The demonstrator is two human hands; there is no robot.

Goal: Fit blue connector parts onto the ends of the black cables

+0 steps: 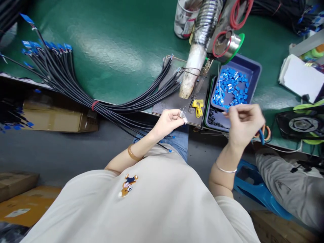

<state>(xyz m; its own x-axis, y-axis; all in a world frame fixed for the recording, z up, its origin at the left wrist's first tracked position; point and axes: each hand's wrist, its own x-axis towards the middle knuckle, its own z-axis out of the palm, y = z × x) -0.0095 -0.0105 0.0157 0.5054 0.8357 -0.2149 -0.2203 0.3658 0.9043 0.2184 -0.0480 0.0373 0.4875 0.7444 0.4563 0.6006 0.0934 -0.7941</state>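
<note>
My left hand (170,122) pinches a small whitish crumpled piece (184,117) at the table's edge. Over the front of the tray, my right hand (245,123) is closed with thumb and fingertips together; what it holds, if anything, is too small to make out. Beneath and behind it, a dark blue tray (256,72) holds many small blue connector pieces (231,84). Small black parts (214,118) fill a lower tray in front. A yellow clip (198,107) lies on the dark work board (164,104), between my hands. Just above the clip hangs a soldering setup with a solder spool (226,45).
A bundle of black cables (106,108), tied with a red band, crosses the table edge at left. A wrapped duct (193,64) hangs over the board. Orange-handled scissors (264,133) and a fan (303,125) are at right. Another person's leg (283,182) is near a blue stool (260,192).
</note>
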